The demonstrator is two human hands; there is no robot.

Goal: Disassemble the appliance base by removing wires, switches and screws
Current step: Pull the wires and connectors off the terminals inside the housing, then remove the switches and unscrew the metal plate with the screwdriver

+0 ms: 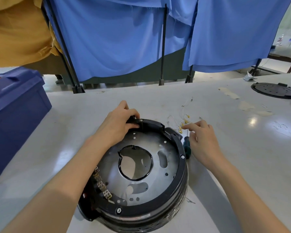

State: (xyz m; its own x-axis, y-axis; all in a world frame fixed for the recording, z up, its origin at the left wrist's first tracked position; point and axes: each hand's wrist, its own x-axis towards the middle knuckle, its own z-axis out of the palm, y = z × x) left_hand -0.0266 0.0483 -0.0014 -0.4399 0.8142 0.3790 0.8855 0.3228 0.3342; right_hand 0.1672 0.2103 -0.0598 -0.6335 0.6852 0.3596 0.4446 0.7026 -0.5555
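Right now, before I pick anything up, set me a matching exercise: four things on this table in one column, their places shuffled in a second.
Things:
1. screwdriver
2. loose wires
3. blue bin
4. round black lid

Places:
A. at the table's left end
B. far right of the table
C. alongside the appliance base's right rim, next to the right hand
D. just beyond the right hand's fingertips

Pairs: 1-C, 2-D, 3-A, 4-B
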